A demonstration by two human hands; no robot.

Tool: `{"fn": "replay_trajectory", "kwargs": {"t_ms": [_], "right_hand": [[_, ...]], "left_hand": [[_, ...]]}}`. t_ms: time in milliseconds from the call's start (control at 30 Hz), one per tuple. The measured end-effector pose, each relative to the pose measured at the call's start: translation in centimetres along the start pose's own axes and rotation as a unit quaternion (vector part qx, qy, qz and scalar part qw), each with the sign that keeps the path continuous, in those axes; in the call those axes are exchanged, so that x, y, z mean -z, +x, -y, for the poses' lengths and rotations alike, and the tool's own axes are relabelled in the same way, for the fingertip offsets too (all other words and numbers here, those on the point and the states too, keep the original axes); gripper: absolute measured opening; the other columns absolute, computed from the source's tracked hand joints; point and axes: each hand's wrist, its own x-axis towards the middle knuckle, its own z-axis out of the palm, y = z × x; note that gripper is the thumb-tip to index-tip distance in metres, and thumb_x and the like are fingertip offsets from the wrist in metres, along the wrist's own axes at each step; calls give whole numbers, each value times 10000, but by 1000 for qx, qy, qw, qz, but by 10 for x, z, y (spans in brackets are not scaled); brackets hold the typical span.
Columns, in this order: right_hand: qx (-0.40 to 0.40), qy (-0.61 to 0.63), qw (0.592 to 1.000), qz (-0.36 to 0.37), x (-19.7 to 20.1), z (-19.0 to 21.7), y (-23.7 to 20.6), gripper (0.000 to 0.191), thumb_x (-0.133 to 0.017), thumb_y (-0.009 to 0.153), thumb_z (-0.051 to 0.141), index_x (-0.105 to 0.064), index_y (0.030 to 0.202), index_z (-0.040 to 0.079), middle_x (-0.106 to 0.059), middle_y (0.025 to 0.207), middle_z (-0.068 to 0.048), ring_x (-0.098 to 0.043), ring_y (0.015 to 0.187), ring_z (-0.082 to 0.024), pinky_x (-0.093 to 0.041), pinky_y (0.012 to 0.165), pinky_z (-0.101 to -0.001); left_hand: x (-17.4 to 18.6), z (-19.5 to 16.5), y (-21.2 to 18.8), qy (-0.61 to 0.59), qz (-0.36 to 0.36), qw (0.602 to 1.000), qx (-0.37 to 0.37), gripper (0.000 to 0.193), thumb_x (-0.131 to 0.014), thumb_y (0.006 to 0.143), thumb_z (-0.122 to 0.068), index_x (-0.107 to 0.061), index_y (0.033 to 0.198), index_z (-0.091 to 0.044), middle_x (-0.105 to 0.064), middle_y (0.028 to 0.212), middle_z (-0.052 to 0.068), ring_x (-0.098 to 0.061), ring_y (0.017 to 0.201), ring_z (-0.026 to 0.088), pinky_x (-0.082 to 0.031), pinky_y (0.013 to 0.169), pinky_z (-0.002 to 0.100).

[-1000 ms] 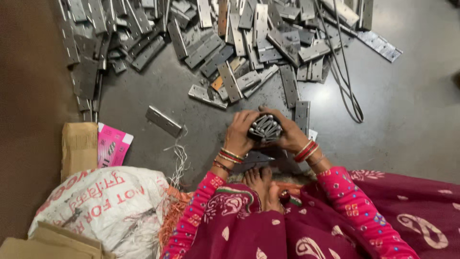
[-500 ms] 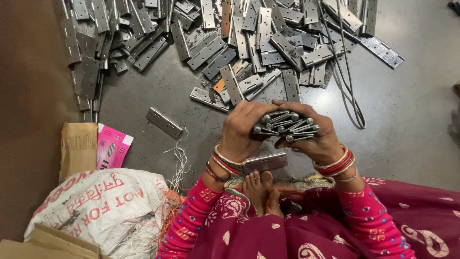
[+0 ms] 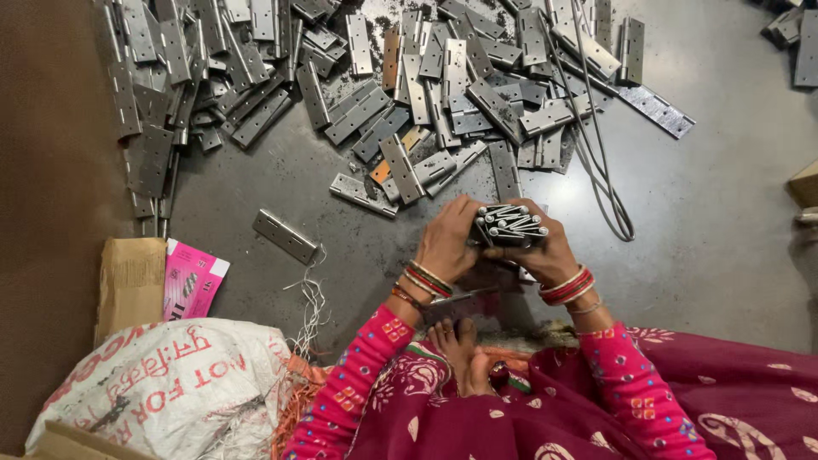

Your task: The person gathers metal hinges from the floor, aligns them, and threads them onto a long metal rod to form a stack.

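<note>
Head view: left hand (image 3: 447,243), right hand (image 3: 550,251) clamp hinge stack (image 3: 511,227), perhaps five hinges.

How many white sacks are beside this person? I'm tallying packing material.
1: a white sack with red print lies at lower left, below the pink packet and left of the person's left hand. Others may lie out of frame.

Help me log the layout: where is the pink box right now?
In the head view, the pink box lies on the floor at lower left, between the brown cardboard and loose strings, just above the white sack.
</note>
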Motion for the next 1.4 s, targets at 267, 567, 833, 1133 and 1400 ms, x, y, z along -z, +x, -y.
{"fn": "replay_trajectory", "kwargs": {"t_ms": [267, 567, 833, 1133, 1400], "right_hand": [[65, 82, 993, 47, 8, 17, 3, 787, -945, 677, 114, -550, 1355, 67, -583, 1462, -79, -589, 1325, -168, -539, 1098, -327], [-103, 97, 985, -96, 0, -81, -1, 561, -914, 793, 178, -671, 1259, -19, -723, 1154, -92, -655, 1029, -166, -559, 934, -323], [-231, 558, 781, -162, -12, -51, 2, 474, -721, 921, 389, -646, 1214, 24, -725, 1118, -100, -722, 999, -224, -624, 858, -398], [-162, 591, 747, -258, 37, -30, 10, 350, -706, 928, 284, -669, 1202, 69, -706, 1149, -124, -704, 1026, -276, -620, 940, -424], [-74, 698, 655, -281, 76, -20, 4, 253, -696, 924, 323, -710, 1083, 127, -737, 1033, -80, -716, 984, -284, -634, 860, -455]], "left_hand": [[-15, -11, -10, -49, -64, 997, 7, 982, -884, 565, -97, -410, 1424, -62, -492, 1267, 202, -566, 1099, 417, -513, 887, 483], [-67, 26, 9, 62, 85, 985, 135, 677, -810, 796, -166, -469, 1374, -76, -584, 1276, 191, -633, 1109, 434, -539, 917, 509], [-59, -41, 71, 163, 198, 947, 195, 320, -793, 825, -327, -740, 969, -47, -737, 974, 172, -726, 932, 380, -595, 808, 477], [28, -54, 34, -141, -41, 977, 153, 563, -752, 858, -433, -672, 1249, -35, -765, 977, 130, -776, 774, 201, -626, 651, 304], [8, -29, -92, 90, 169, 947, 258, 490, -779, 789, -320, -668, 1206, -86, -657, 1081, 125, -626, 1015, 327, -523, 847, 448]]}}
